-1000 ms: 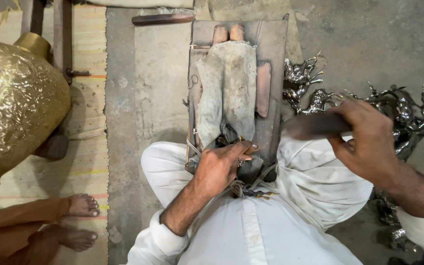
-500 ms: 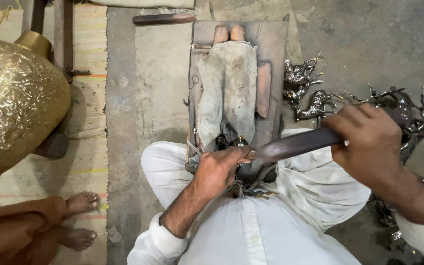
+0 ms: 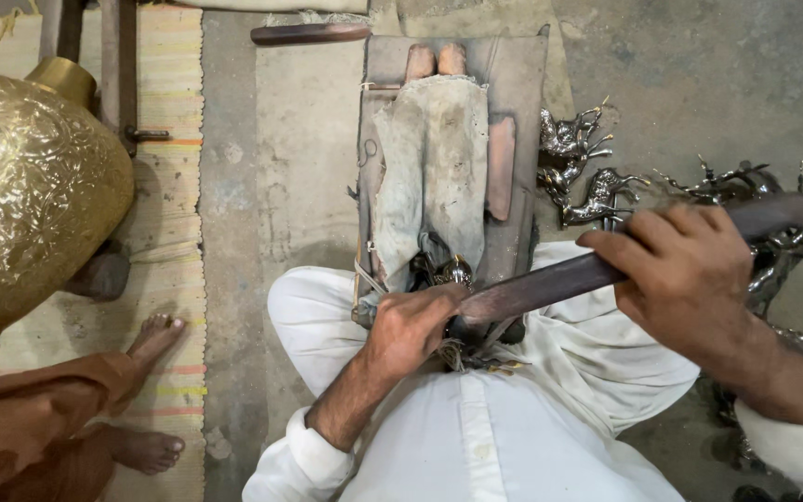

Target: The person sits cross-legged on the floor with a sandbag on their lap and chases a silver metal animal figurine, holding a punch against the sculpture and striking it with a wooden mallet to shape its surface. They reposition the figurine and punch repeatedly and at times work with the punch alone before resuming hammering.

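My right hand (image 3: 690,279) has swung the long dark file (image 3: 597,270) down and in over the last second: 1.0 s ago it was up and off to the right, now its tip sits against the small metal piece (image 3: 455,271) just ahead of my left hand (image 3: 409,330). Right hand is wrapped tight around the file's handle end; left hand is closed over the piece, pinning it at the near end of the cloth-covered block (image 3: 434,177). So I read this as the file landing on the piece for a stroke, not lifting clear. Dark metal animal castings (image 3: 587,172) lie just beyond my right hand. The big brass vase (image 3: 30,186) stands well off to my left, by another person's bare foot (image 3: 155,335).
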